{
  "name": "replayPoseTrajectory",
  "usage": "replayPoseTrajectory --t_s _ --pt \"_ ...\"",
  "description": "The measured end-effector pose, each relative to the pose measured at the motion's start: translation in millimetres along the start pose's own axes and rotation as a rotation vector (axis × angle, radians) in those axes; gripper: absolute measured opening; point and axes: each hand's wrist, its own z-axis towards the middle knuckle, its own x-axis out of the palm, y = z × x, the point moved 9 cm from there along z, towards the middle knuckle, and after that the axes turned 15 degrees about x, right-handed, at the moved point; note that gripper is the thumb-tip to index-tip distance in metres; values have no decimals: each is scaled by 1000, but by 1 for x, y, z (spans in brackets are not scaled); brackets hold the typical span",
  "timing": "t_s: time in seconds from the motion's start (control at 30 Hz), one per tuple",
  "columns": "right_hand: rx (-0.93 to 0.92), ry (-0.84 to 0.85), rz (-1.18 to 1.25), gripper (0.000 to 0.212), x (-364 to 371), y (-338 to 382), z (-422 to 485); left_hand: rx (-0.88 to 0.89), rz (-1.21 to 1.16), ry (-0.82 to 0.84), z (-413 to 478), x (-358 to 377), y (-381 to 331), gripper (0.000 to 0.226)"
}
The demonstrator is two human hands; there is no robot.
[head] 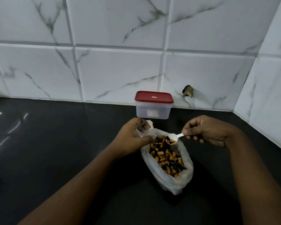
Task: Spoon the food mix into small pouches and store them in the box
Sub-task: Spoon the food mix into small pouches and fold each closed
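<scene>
The view took in two arms, each visible from the lower edge of the picture to the fingertips. The left forearm [81, 184] and the right forearm [253, 176] were bare along their whole visible length, with skin uncovered right down to the frame edge. Each forearm appeared broad at the lower edge and narrowed toward the wrist. The left hand [131, 135] and the right hand [208, 132] were likewise bare. On the right hand the row of knuckles and a fold of skin at the wrist could be made out. Finer surface detail was lost in the dim lighting.
</scene>
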Motion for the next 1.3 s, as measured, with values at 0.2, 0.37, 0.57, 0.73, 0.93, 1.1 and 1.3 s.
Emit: replayPoseTrajectory --t_s 0.2,0.37,0.57,0.73,0.93,1.1,1.3 --pt "-109 45 297 16 18 29 -6 -46 -60 15 -1 6 4 39" --pt "-283 -69 146 7 52 59 -11 -57 -139 -20 -2 7 4 42" --pt "-531 -209 -193 16 74 82 -25 -64 -157 -82 -2 1 4 32" --pt "-537 -191 -225 19 72 83 -30 -94 -179 -83 -3 3 7 35" --pt "-427 -206 -29 13 20 69 -36 -132 -11 -68 -2 0 5 31" --pt "-236 -218 -149 6 7 46 -23 -149 32 -115 0 2 8 28" --pt "-263 -380 -193 6 5 48 -16 -100 -3 -209 3 -3 6 26"
